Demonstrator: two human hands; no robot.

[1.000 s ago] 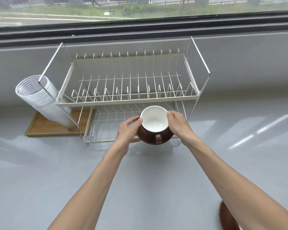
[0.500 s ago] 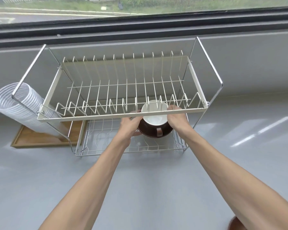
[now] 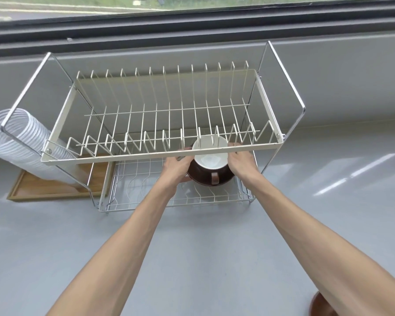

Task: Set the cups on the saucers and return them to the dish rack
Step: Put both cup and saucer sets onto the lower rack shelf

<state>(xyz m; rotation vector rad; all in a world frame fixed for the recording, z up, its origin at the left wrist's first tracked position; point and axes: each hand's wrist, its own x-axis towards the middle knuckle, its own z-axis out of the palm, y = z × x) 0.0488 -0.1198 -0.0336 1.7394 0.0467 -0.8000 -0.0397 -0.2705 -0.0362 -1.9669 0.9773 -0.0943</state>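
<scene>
A brown cup [image 3: 211, 164] with a white inside sits on a brown saucer [image 3: 205, 181], handle facing me. My left hand [image 3: 177, 166] grips the set's left side and my right hand [image 3: 241, 161] its right side. Both hold it inside the lower tier [image 3: 146, 201] of the two-tier wire dish rack, just under the front rail of the cream upper tier [image 3: 123, 157], which hides the cup's far rim. I cannot tell whether the saucer touches the lower wires. Another brown saucer [image 3: 322, 306] peeks out at the bottom right, partly behind my right forearm.
A stack of clear plastic cups [image 3: 16, 137] lies tilted on a wooden tray [image 3: 43, 190] left of the rack. The rack stands on a grey counter [image 3: 192, 247] against a low grey wall under a window.
Both hands carried the cup and saucer forward from in front of the rack into its lower tier, under the upper tier's front rail. My view moved closer to the rack.
</scene>
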